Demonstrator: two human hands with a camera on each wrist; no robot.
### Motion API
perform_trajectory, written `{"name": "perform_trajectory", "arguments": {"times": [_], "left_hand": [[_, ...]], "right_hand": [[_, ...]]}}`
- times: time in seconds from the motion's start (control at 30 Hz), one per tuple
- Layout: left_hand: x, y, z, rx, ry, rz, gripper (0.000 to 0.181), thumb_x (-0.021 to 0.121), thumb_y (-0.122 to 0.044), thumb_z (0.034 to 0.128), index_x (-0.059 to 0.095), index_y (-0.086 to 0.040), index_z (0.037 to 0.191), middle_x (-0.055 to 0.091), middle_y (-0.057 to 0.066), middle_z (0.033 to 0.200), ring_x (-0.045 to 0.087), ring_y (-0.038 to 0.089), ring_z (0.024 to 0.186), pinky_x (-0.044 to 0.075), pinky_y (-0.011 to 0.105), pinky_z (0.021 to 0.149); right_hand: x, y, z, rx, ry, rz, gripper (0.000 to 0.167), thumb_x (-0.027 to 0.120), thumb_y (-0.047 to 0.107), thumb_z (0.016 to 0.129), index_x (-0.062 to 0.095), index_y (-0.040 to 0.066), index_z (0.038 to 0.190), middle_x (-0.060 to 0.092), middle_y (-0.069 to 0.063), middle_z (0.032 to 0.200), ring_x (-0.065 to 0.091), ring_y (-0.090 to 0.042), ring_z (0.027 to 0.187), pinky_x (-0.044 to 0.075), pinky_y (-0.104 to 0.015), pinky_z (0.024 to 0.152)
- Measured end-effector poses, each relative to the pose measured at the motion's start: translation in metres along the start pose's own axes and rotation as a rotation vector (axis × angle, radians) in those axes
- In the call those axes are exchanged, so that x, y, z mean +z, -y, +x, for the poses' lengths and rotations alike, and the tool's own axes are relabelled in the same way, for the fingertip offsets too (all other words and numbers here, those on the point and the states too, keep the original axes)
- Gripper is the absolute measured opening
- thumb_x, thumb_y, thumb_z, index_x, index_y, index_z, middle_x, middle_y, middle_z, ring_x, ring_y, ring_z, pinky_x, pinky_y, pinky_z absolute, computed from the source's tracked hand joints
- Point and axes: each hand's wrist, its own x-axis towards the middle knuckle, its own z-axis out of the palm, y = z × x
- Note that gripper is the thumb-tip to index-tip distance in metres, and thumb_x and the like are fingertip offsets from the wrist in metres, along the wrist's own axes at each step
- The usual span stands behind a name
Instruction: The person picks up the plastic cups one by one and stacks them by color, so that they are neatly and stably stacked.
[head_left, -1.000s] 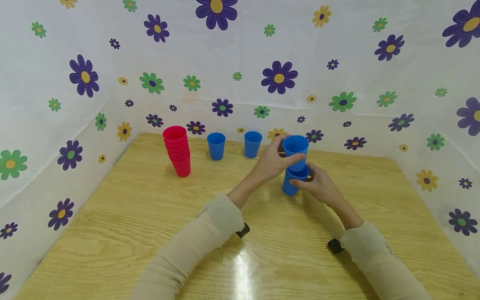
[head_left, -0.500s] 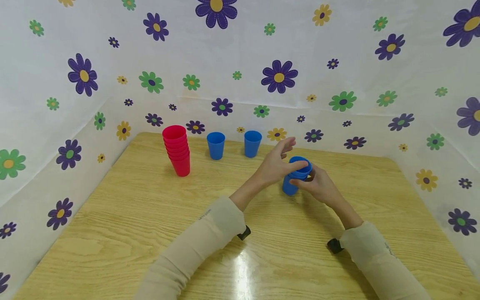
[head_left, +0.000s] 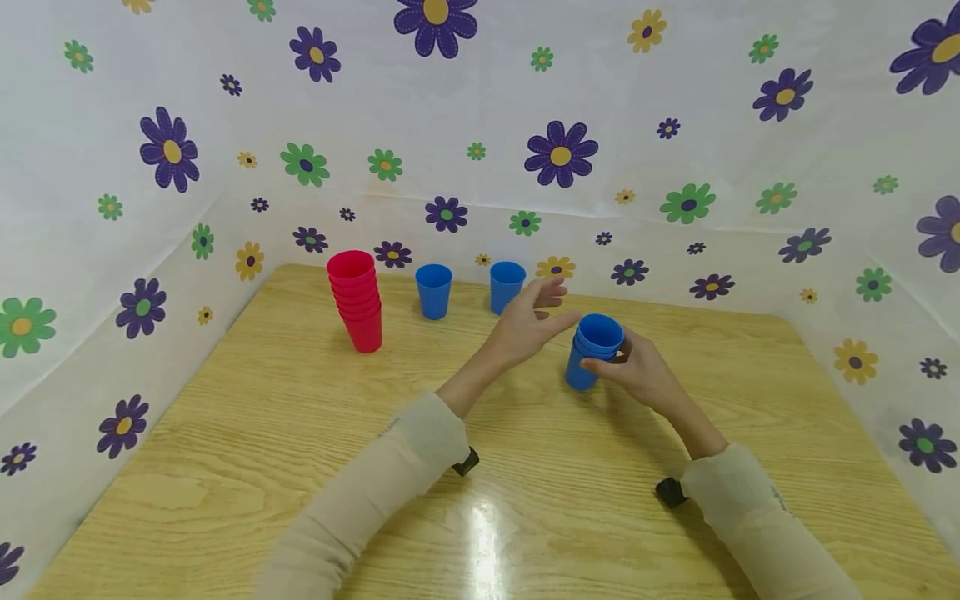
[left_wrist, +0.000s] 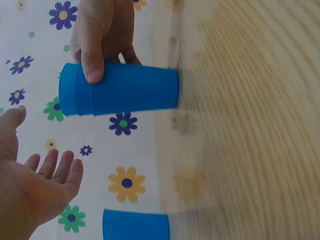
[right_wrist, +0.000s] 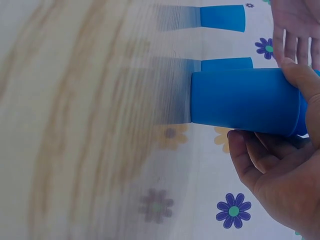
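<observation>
A short stack of nested blue cups (head_left: 592,354) stands upright on the table, with my right hand (head_left: 637,371) gripping it near the upper rims, thumb in front and fingers behind. In the left wrist view the stack (left_wrist: 132,89) shows two rim edges close together at its top. My left hand (head_left: 525,325) hovers just left of the stack, fingers spread and holding nothing. Behind it stands a single blue cup (head_left: 506,283), partly covered by the fingers. Another single blue cup (head_left: 433,292) is farther left.
A tall stack of nested red cups (head_left: 358,304) stands at the left of the wooden table (head_left: 300,433). White cloth (head_left: 465,100) printed with flowers walls the table at the back and both sides.
My left hand lowered a blue cup into the blue cup under it, let go, and moved away to the left. My right hand kept its grip on the stack.
</observation>
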Motion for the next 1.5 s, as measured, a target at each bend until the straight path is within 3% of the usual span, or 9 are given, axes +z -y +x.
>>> {"name": "perform_trajectory", "arguments": {"times": [0.33, 0.53, 0.77, 0.97, 1.27, 1.5], "left_hand": [[-0.034, 0.014, -0.003, -0.031, -0.063, 0.012, 0.064, 0.070, -0.032, 0.1006, 0.044, -0.008, 0.153, 0.056, 0.009, 0.145, 0.055, 0.023, 0.132, 0.046, 0.038, 0.110], [-0.057, 0.020, -0.006, -0.049, -0.109, 0.005, 0.064, 0.069, -0.030, 0.1009, 0.043, -0.005, 0.153, 0.055, 0.015, 0.147, 0.054, 0.028, 0.134, 0.045, 0.040, 0.111], [-0.092, 0.021, -0.011, -0.052, -0.228, 0.035, 0.062, 0.070, -0.028, 0.1007, 0.045, -0.003, 0.152, 0.055, 0.016, 0.146, 0.053, 0.029, 0.134, 0.045, 0.041, 0.110], [-0.116, 0.025, -0.012, -0.098, -0.364, 0.086, 0.062, 0.069, -0.031, 0.1012, 0.045, -0.005, 0.152, 0.054, 0.013, 0.149, 0.048, 0.027, 0.138, 0.043, 0.039, 0.113], [-0.126, 0.038, -0.014, -0.227, -0.520, 0.140, 0.071, 0.069, -0.037, 0.0987, 0.038, -0.010, 0.157, 0.040, 0.010, 0.159, 0.036, 0.029, 0.146, 0.038, 0.047, 0.117], [-0.128, 0.047, -0.015, -0.280, -0.545, 0.191, 0.073, 0.070, -0.032, 0.0982, 0.036, -0.007, 0.157, 0.039, 0.014, 0.159, 0.036, 0.032, 0.146, 0.039, 0.047, 0.116]], "right_hand": [[0.000, 0.000, -0.001, -0.016, -0.008, -0.010, 0.062, 0.077, 0.017, 0.096, 0.048, -0.008, 0.145, 0.063, -0.028, 0.132, 0.064, -0.042, 0.116, 0.056, -0.055, 0.094], [0.000, -0.001, -0.001, -0.013, -0.003, -0.012, 0.062, 0.076, 0.017, 0.096, 0.047, -0.008, 0.145, 0.062, -0.027, 0.133, 0.064, -0.040, 0.116, 0.056, -0.052, 0.093], [0.000, -0.001, 0.000, -0.014, 0.002, -0.015, 0.063, 0.076, 0.018, 0.096, 0.047, -0.007, 0.145, 0.062, -0.027, 0.133, 0.064, -0.040, 0.116, 0.056, -0.053, 0.094], [0.000, 0.000, -0.001, -0.025, -0.009, -0.035, 0.062, 0.076, 0.017, 0.096, 0.048, -0.008, 0.145, 0.063, -0.027, 0.132, 0.064, -0.040, 0.115, 0.056, -0.050, 0.093], [0.000, -0.003, -0.001, -0.018, -0.013, -0.024, 0.062, 0.076, 0.017, 0.096, 0.048, -0.007, 0.146, 0.063, -0.027, 0.132, 0.064, -0.040, 0.116, 0.056, -0.051, 0.094], [0.000, -0.003, -0.001, -0.024, -0.012, -0.021, 0.062, 0.076, 0.017, 0.096, 0.047, -0.007, 0.146, 0.062, -0.026, 0.133, 0.064, -0.040, 0.117, 0.057, -0.050, 0.093]]}}
